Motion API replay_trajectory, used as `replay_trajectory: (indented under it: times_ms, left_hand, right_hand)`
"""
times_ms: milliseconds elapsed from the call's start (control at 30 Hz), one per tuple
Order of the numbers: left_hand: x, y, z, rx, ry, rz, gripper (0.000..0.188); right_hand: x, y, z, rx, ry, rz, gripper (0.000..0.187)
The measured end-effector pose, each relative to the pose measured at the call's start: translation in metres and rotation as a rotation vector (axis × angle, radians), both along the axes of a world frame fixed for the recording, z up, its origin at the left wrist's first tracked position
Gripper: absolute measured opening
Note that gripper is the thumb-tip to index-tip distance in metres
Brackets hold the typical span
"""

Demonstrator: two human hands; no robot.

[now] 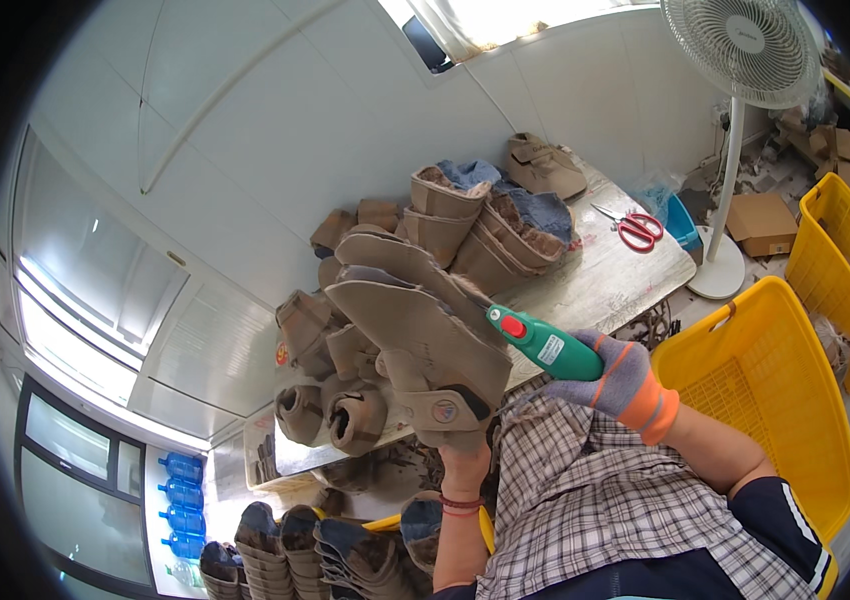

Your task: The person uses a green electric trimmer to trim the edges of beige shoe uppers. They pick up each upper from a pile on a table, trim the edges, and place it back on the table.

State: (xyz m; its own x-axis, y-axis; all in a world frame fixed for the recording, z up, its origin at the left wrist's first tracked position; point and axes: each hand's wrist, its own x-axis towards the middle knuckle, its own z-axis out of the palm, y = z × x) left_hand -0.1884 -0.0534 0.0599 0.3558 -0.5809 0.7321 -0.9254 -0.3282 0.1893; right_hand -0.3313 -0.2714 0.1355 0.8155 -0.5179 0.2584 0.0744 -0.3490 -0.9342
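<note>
My left hand (463, 462) comes up from below, a thin red band at its wrist. Its fingers are mostly hidden against a tan fabric piece (430, 345) with long rounded flaps, a dark-edged strap and a round badge. The piece is held up, tilted, above the near side of the table. In a grey and orange glove, my right hand (617, 385) is closed around a green hand-held tool (553, 345) with a red button. The tool's front end points left and lies beside the tan piece's right edge; whether they touch I cannot tell.
Fur-lined tan pieces (445, 215), some with blue fabric, crowd the worktable (610, 280). Red-handled scissors (638, 232) lie at its right. Yellow baskets (745, 350) and a standing fan (735, 130) are to the right. Below left stand nested tan stacks (300, 555).
</note>
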Motion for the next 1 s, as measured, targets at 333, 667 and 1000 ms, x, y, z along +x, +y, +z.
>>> replay_trajectory:
  times_ms: [333,667,1000]
  left_hand:
    - [0.001,0.02,-0.033,0.217,-0.258,0.146,0.043]
    - [0.191,0.031,0.119,0.118,-0.142,0.421,0.026]
    - [0.18,0.019,0.162,-0.872,0.757,-0.262,0.03]
  right_hand:
    - [0.004,-0.004,0.027,0.242,-0.039,-0.027,0.053]
    - [-0.02,-0.027,-0.008,0.203,0.065,-0.194,0.059]
    - [-0.022,-0.037,-0.029,-0.119,-0.054,-0.227,0.063]
